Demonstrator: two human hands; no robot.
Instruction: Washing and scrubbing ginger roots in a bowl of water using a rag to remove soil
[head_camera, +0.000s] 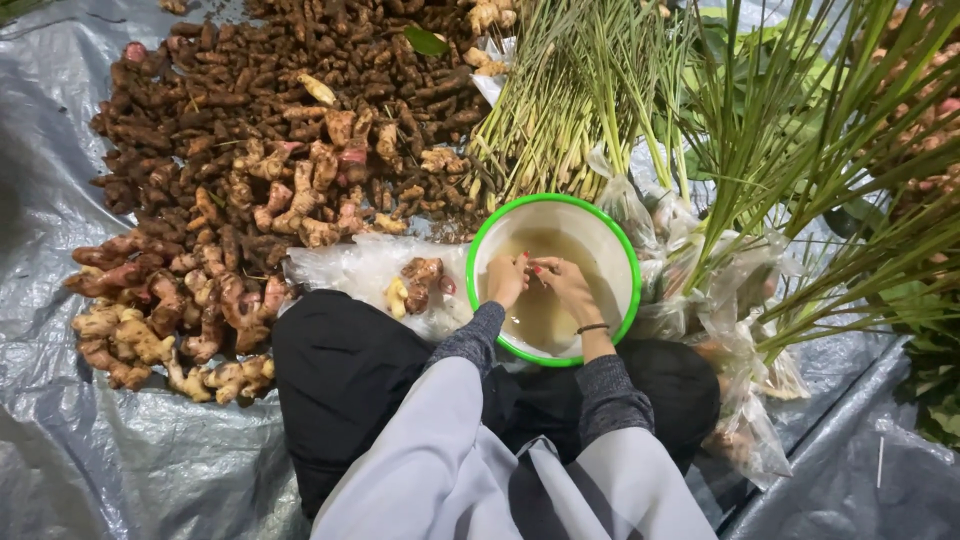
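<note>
Head view: both hands in one basin.
Basin (626, 262): white, green-rimmed, holding cloudy water, under both hands.
Left hand (506, 280): fingers curled; contents unclear.
Right hand (567, 287): fingers bent, touching left; grip unclear.
Ginger (418, 283): on plastic, just left of left hand.
Lemongrass (560, 100): beyond hands.

Both hands (540, 282) in basin (610, 235), roots (250, 180) left.
</note>
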